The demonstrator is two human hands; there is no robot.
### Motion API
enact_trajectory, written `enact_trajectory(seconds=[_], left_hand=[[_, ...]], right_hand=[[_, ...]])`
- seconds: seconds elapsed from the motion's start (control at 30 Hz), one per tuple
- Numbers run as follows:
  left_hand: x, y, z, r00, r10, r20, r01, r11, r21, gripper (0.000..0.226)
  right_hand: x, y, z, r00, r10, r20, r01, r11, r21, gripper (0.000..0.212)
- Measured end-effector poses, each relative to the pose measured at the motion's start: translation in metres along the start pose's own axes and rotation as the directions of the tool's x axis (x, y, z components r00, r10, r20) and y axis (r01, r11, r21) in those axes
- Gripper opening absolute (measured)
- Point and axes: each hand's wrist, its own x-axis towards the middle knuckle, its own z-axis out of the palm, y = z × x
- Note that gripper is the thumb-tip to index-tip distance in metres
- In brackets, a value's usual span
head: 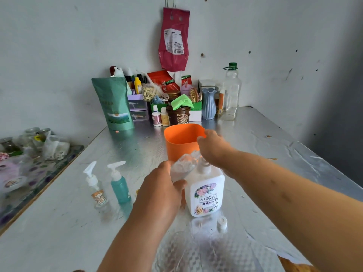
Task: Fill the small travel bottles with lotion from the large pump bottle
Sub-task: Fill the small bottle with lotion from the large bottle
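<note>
The large white pump bottle [207,190] with a flower label stands upright at the table's middle. My right hand [215,149] lies over its pump head, covering the nozzle. My left hand [161,185] grips a small clear travel bottle [183,166], tilted with its mouth up against the pump. A small white cap [222,222] lies on the table in front of the big bottle. Two more small pump bottles stand to the left: a clear one with a cartoon sticker [97,188] and a teal one [119,183].
An orange cup [181,140] stands right behind the hands. Jars, bottles, a green pouch [114,104], a blue vase [208,104] and a tall clear bottle [230,93] crowd the back wall. A lower side table with glass jars [33,138] is at the left.
</note>
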Motion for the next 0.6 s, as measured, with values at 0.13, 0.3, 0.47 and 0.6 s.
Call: enact_trajectory(seconds=[0.13,0.3,0.47,0.6], left_hand=[[0.003,-0.003,0.002,1.000,-0.008,0.009,0.008,1.000,-0.012,0.024],[0.006,-0.003,0.004,1.000,-0.019,0.012,0.019,1.000,0.004,0.027],[0.002,0.002,0.001,1.000,-0.019,0.007,0.019,1.000,0.024,0.027],[0.001,0.003,-0.002,1.000,-0.006,-0.006,0.006,1.000,0.028,0.027]], right_hand=[[0.005,0.002,0.004,1.000,0.013,0.015,-0.013,0.999,-0.032,0.043],[0.008,0.002,0.011,0.999,0.035,-0.007,-0.035,0.999,-0.007,0.049],[0.013,0.010,0.013,0.999,0.034,0.023,-0.038,0.986,0.163,0.042],[0.027,0.008,0.016,0.992,0.124,-0.010,-0.114,0.942,0.314,0.051]])
